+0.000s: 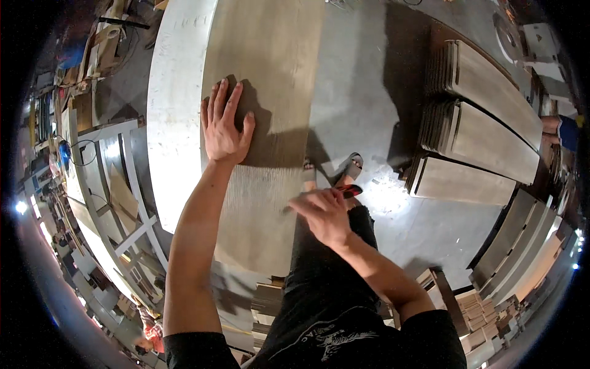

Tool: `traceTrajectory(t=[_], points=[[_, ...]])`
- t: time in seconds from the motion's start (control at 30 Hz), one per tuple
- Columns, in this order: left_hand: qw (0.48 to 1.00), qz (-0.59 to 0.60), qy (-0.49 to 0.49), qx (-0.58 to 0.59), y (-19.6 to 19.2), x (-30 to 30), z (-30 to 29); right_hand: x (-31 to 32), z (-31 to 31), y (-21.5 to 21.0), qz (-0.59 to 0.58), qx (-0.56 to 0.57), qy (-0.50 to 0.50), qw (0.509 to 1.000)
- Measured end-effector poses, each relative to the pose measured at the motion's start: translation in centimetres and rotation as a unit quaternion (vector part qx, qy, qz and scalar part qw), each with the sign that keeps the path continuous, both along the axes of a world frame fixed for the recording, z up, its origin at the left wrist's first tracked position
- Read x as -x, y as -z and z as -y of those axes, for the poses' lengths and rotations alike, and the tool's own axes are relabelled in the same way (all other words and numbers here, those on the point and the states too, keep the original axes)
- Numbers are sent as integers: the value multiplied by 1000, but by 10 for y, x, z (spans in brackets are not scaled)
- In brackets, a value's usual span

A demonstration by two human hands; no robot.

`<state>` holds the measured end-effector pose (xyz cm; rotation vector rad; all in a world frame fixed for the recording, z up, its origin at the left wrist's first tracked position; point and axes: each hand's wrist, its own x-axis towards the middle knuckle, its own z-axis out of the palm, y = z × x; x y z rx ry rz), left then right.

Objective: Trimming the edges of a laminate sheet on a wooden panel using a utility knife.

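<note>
Workshop floor, white bench (175,117) carrying a wood panel (264,74). Left hand (224,126) flat on panel, fingers spread. Right hand (322,215) at panel's near edge, grip closed on red tool (349,190).

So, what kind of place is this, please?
Probably a woodworking shop. The left hand presses flat on a large wooden panel, stacks of cut boards stand on the concrete floor, and wooden frames lie nearby.
</note>
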<state>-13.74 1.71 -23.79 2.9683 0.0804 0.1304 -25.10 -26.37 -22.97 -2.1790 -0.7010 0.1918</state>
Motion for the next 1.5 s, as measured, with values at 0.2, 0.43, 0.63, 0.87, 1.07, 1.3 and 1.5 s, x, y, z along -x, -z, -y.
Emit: traceTrajectory(t=[0.2,0.43,0.63,0.87,1.07,1.3,1.5], points=[[999,35,17,22,8,0,0,-71,-2,15,94,76,39,992],[997,81,4,12,19,2,2,-7,-8,31,147,76,68,984],[996,91,11,0,24,2,-4,184,-5,-3,-25,71,59,995],[987,21,157,5,17,79,8,183,-3,-6,11,75,126,989],[940,-118,320,-5,-7,206,18,143,-14,13,66,74,210,973],[940,-74,331,-24,-13,208,29,294,-9,3,59,76,217,971],[943,-41,330,-2,-3,211,20,340,-27,-11,29,107,252,961]])
